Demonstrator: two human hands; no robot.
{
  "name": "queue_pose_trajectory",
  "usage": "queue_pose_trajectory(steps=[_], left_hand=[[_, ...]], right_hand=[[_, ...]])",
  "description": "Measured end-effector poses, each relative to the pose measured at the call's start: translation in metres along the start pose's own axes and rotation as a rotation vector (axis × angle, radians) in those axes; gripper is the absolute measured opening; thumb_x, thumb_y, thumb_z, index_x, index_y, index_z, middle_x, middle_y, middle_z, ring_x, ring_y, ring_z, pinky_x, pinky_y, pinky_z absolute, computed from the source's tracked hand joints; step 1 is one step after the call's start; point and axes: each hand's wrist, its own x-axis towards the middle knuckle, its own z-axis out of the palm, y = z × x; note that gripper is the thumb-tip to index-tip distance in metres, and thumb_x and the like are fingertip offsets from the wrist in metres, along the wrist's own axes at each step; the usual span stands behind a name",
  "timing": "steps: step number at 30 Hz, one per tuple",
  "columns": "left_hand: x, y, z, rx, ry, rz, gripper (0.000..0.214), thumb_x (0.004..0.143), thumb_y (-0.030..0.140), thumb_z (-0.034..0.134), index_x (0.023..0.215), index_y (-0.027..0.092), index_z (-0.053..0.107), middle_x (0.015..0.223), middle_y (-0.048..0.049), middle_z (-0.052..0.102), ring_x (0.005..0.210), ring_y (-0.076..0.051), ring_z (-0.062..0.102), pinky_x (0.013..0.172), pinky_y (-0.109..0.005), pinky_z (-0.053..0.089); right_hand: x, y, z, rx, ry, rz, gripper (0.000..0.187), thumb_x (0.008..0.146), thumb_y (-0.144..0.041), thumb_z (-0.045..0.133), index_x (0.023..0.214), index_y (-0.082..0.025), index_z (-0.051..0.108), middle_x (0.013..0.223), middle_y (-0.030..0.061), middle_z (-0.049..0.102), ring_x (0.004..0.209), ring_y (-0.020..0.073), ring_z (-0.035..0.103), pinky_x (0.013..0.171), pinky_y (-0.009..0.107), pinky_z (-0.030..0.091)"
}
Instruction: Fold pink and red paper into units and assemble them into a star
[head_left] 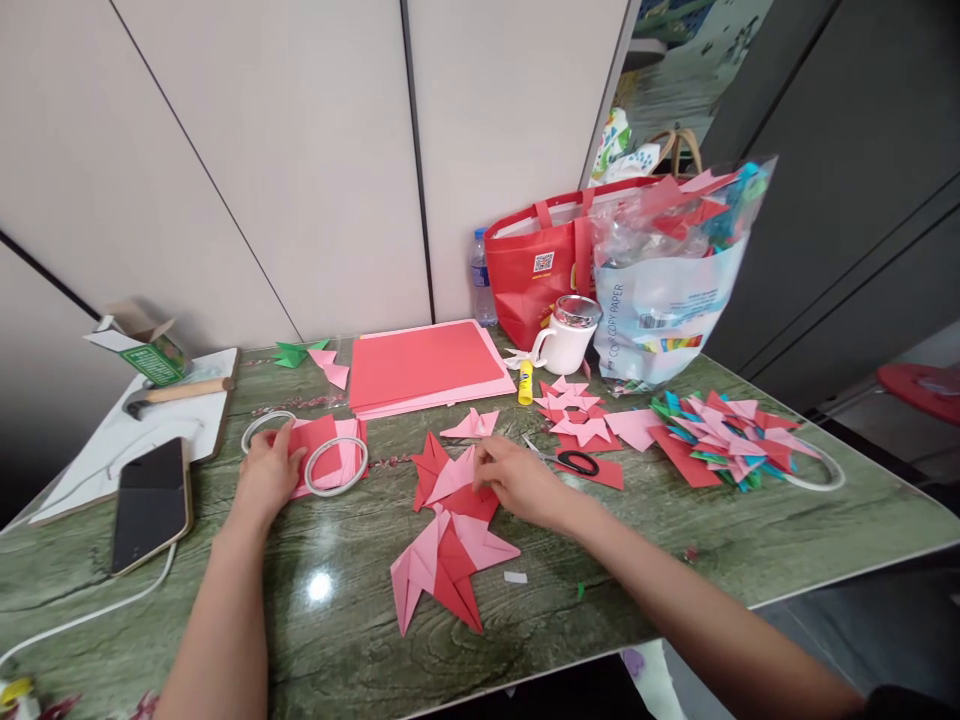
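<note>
My left hand (pixel 270 468) lies at the left side of some red and pink paper squares (pixel 346 462), thumb and fingers apart. A white ring (pixel 255 424) partly shows behind this hand, and a second white ring (pixel 309 478) rests on the squares. With bent fingers, my right hand (pixel 517 483) pinches at a red and pink folded paper piece (pixel 450 478); its fingertips are partly hidden. Nearer to me lies a joined group of pink and red folded points (pixel 450 565). A loose pink folded piece (pixel 471 424) sits just beyond my right hand, and black-handled scissors (pixel 576 462) lie to its right.
Large red and pink sheets (pixel 427 365) lie at the back. A glue stick (pixel 526 383), white mug (pixel 570 340), red bag (pixel 529 280) and plastic bag (pixel 660 310) stand right of them. A phone (pixel 152 505) and hammer (pixel 180 393) are left; a multicoloured folded-paper pile (pixel 727 440) is right.
</note>
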Motion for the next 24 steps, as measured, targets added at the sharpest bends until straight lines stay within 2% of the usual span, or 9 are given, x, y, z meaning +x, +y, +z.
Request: queue_pose_trajectory(steps=[3,6,8,12,15,19,21,22,24], left_hand=[[-0.002,0.003,-0.005,-0.048,0.061,-0.019,0.052,0.082,0.036,0.045,0.129,0.013,0.046,0.113,-0.0172,0.046,0.099,-0.031,0.053,0.084,-0.044,0.045],[-0.004,0.007,-0.013,-0.146,0.181,-0.087,0.045,0.079,0.033,0.048,0.119,0.013,0.054,0.106,-0.0148,0.050,0.093,-0.029,0.055,0.084,-0.041,0.045],[-0.005,0.010,-0.019,-0.224,0.271,-0.164,0.038,0.078,0.029,0.048,0.110,0.012,0.060,0.096,-0.0122,0.055,0.087,-0.026,0.057,0.083,-0.038,0.045],[-0.008,0.012,-0.038,-0.311,0.365,-0.300,0.024,0.075,0.028,0.052,0.087,0.014,0.066,0.069,-0.0031,0.059,0.070,-0.021,0.058,0.074,-0.033,0.045],[-0.012,0.012,-0.057,-0.332,0.514,-0.433,0.018,0.071,0.030,0.058,0.076,0.016,0.068,0.056,0.0010,0.056,0.060,-0.019,0.054,0.066,-0.032,0.044],[-0.015,0.025,-0.081,-0.343,0.754,-0.552,0.029,0.075,0.025,0.051,0.092,0.010,0.069,0.071,-0.0039,0.063,0.065,-0.019,0.055,0.069,-0.034,0.045],[-0.016,0.044,-0.089,-0.545,0.830,-0.523,0.031,0.075,0.026,0.051,0.095,0.010,0.069,0.079,-0.0055,0.066,0.067,-0.018,0.058,0.067,-0.031,0.047],[-0.018,0.058,-0.091,-0.719,0.827,-0.498,0.031,0.075,0.028,0.052,0.093,0.009,0.069,0.079,-0.0055,0.067,0.067,-0.017,0.059,0.066,-0.030,0.048],[-0.023,0.089,-0.091,-0.944,0.656,-0.427,0.028,0.071,0.035,0.059,0.082,0.012,0.069,0.077,-0.0041,0.068,0.067,-0.016,0.059,0.066,-0.028,0.049]], right_hand=[[-0.012,-0.021,-0.006,0.105,0.002,-0.116,0.035,0.070,0.006,0.045,0.074,-0.019,0.069,0.085,0.0045,0.055,0.084,0.0159,0.051,0.071,0.027,0.042],[-0.021,-0.042,-0.005,0.121,-0.154,-0.238,0.024,0.077,-0.005,0.050,0.080,-0.022,0.067,0.091,0.0043,0.055,0.087,0.0163,0.051,0.071,0.027,0.042],[-0.026,-0.050,-0.001,0.108,-0.209,-0.224,0.014,0.081,-0.017,0.055,0.091,-0.021,0.065,0.093,0.0050,0.053,0.091,0.0176,0.049,0.075,0.028,0.042],[-0.032,-0.056,0.013,0.048,-0.255,-0.167,0.046,0.070,-0.045,0.069,0.105,-0.019,0.056,0.103,0.0083,0.049,0.096,0.0235,0.044,0.082,0.036,0.042],[-0.033,-0.059,0.019,0.031,-0.272,-0.165,0.049,0.068,-0.048,0.069,0.105,-0.019,0.054,0.105,0.0085,0.048,0.095,0.0238,0.044,0.082,0.037,0.041],[-0.019,-0.059,0.015,0.200,-0.157,-0.169,0.039,0.072,-0.044,0.068,0.101,-0.021,0.055,0.100,0.0057,0.051,0.093,0.0198,0.048,0.080,0.032,0.043],[-0.005,-0.055,0.011,0.317,-0.016,-0.097,0.021,0.080,-0.035,0.061,0.095,-0.021,0.055,0.096,0.0051,0.054,0.087,0.0169,0.052,0.077,0.030,0.044],[0.003,-0.052,0.010,0.394,0.067,-0.029,0.014,0.083,-0.032,0.057,0.090,-0.020,0.054,0.093,0.0045,0.055,0.083,0.0156,0.053,0.075,0.030,0.045],[0.018,-0.043,0.007,0.581,0.257,0.160,0.014,0.083,-0.032,0.055,0.086,-0.021,0.048,0.095,0.0048,0.056,0.080,0.0146,0.056,0.068,0.028,0.047]])
